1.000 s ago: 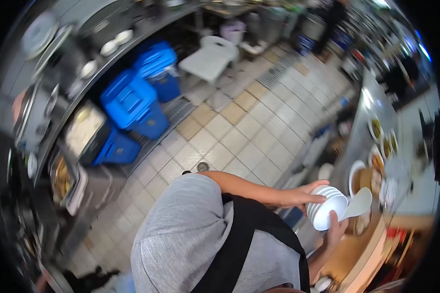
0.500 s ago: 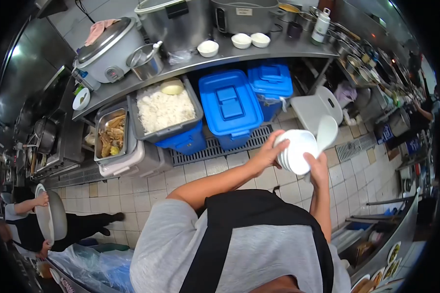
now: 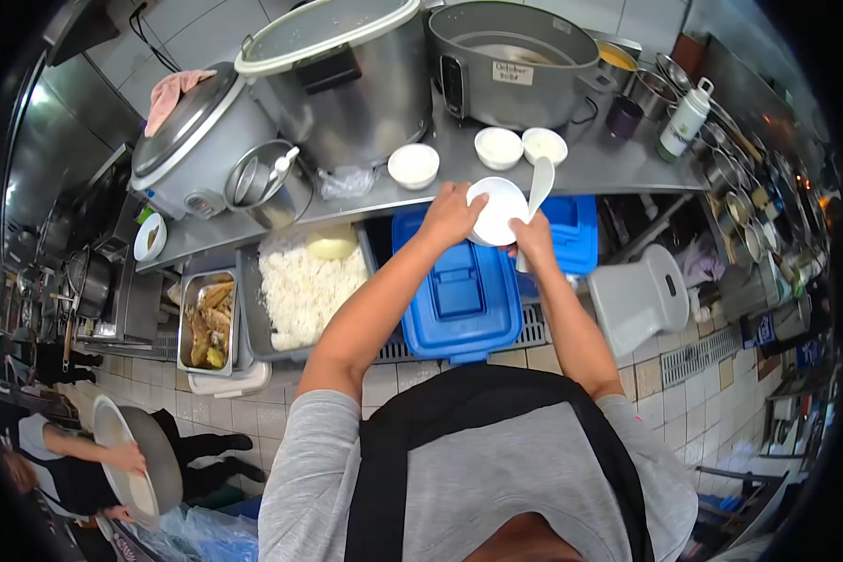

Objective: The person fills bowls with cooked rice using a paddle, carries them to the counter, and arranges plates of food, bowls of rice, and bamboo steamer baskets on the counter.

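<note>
My left hand [image 3: 451, 217] is closed on the left side of a small stack of white bowls [image 3: 498, 211], thumb over the rim. The top bowl looks bare inside. My right hand [image 3: 534, 240] is closed round the handle of a white rice paddle [image 3: 541, 181], its thumb also pressing the bowls' right edge. The paddle's blade points up towards the counter. Just beyond my hands, white bowls of rice stand along the counter edge: one on the left [image 3: 413, 166], one in the middle [image 3: 498, 147] and one on the right [image 3: 544, 145].
On the steel counter [image 3: 365, 203] stand a tall steel pot [image 3: 347, 103], a grey cooker [image 3: 515, 94] and a closed rice cooker [image 3: 192, 140]. Below are a tub of rice [image 3: 311, 290], blue lidded bins [image 3: 459, 318] and a grey stool [image 3: 639, 300]. A person [image 3: 75, 459] carries a large pot at left.
Both hands have moved up and left with the bowls and paddle, from over the floor to the counter's front edge. The view has moved nearer the counter. The person at left still holds the pot.
</note>
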Tool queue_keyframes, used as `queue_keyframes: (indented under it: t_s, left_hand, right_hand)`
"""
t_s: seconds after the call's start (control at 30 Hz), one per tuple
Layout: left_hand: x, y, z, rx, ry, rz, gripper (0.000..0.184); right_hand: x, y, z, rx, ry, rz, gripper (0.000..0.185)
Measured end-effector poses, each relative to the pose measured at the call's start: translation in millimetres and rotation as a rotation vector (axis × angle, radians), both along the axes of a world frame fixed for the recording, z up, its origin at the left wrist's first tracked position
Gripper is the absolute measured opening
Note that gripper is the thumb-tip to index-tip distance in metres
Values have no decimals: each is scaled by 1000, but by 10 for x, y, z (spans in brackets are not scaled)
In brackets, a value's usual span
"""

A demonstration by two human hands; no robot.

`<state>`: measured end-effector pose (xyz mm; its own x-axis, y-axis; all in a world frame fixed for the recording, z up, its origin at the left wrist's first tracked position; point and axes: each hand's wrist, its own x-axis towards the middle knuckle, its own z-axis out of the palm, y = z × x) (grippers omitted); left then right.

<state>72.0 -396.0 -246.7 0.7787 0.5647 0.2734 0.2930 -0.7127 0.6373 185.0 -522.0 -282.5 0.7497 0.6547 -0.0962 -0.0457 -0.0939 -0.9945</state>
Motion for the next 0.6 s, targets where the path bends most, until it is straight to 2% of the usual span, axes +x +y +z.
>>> queue_keyframes:
  t_s: [0.03, 0.1, 0.17, 0.23, 0.37, 0.43, 0.47, 0.53, 0.6]
  left_hand:
    - [168, 183, 13, 46, 42, 41, 35]
    - [455, 560, 8, 228, 191, -4, 22]
    - [692, 851, -14, 277, 242, 25, 20]
    - [831, 1051, 52, 444, 264, -94, 14]
    - [1083, 1421, -13, 419, 378, -18, 14]
    - [1167, 1697, -179, 388, 393, -24, 13]
    - [1207, 1843, -289, 313, 349, 17, 16]
    - [1206, 1895, -201, 193, 291, 128, 19]
    - [1244, 1926, -115, 237, 237, 154, 17]
  right_hand:
    - [142, 190, -79, -20, -29, -6, 32]
    - [336, 490, -134, -92, -60, -25, 36]
    - [382, 701, -127, -63, -32, -47, 37]
    - [446, 890, -191, -112, 4, -24, 39]
    - [466, 1135, -131, 32, 119, 16, 41]
    - [510, 1237, -118, 175, 119, 47, 49]
    - [522, 1262, -80, 159, 106, 31, 51]
    - [541, 1343, -150, 212, 101, 39, 53]
    - [485, 1383, -235, 258, 98, 42, 54]
